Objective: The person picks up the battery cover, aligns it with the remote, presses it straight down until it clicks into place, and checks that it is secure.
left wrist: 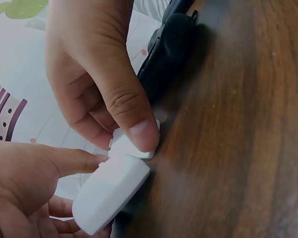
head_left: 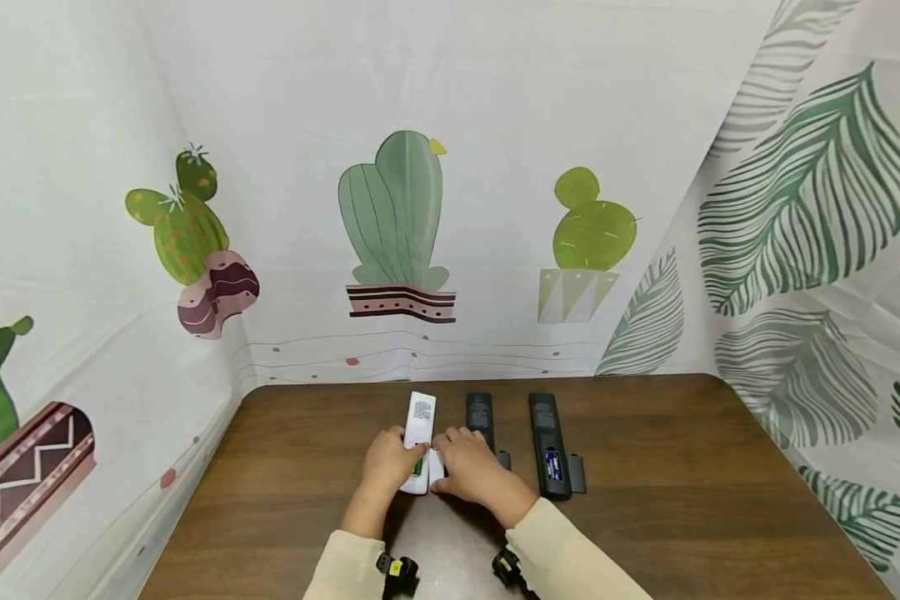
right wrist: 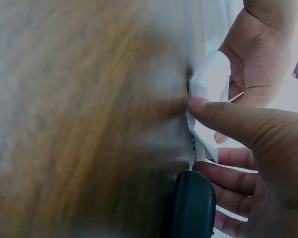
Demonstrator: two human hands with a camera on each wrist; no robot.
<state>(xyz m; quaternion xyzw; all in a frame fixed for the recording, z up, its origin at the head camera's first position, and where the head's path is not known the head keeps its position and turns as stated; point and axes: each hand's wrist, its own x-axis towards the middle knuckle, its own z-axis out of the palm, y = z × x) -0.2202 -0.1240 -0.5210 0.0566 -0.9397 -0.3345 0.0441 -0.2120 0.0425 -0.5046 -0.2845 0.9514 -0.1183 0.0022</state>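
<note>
A white remote control (head_left: 420,417) lies face down on the table, a green patch showing in its battery compartment. My left hand (head_left: 386,460) grips it from the left side, thumb at the compartment. Right beside the remote is its white battery cover (head_left: 437,468), which my right hand (head_left: 468,467) pinches between thumb and fingers. In the left wrist view the cover (left wrist: 129,145) is under the right thumb, close by the end of the remote (left wrist: 111,193). Whether the two touch, I cannot tell. Fingers hide part of both.
Right of my hands a black remote (head_left: 480,417) lies face down, partly covered by my right hand, with a dark cover (head_left: 504,459) by it. Farther right lies another black remote (head_left: 546,425), blue batteries (head_left: 554,465) showing, its cover (head_left: 577,473) alongside. Behind the table (head_left: 682,467) hangs a printed cloth (head_left: 495,100).
</note>
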